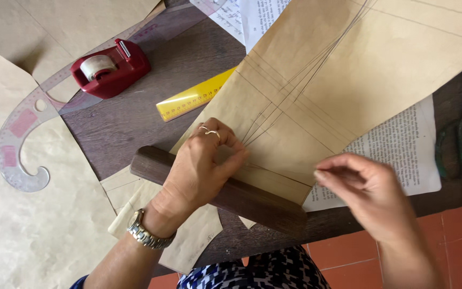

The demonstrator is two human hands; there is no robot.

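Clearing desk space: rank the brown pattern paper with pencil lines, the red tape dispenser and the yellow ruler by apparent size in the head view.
1. Brown pattern paper with pencil lines
2. Red tape dispenser
3. Yellow ruler, partly hidden under the paper, so unsure against the dispenser.

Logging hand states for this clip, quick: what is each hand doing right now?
Left hand: open, fingers pressing flat on the brown pattern paper over the dark wooden block.
Right hand: fingers loosely curled, blurred; holding nothing that can be seen.
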